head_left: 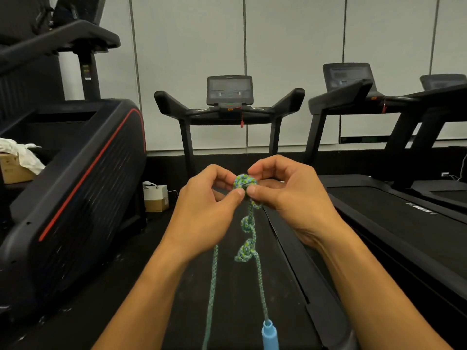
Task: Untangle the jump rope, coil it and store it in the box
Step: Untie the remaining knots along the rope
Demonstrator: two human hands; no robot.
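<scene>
A braided green-and-blue jump rope hangs from my hands in front of me. Both hands pinch a tight knot at its top: my left hand from the left, my right hand from the right, thumbs pressed under the knot. Two more knots sit lower on the right strand, which ends in a light blue handle near the bottom edge. A second strand drops from below my left hand and leaves the frame at the bottom.
I stand over a black treadmill belt with its console ahead. A large black machine with a red stripe is on the left, another treadmill on the right. Cardboard boxes sit on the floor at left.
</scene>
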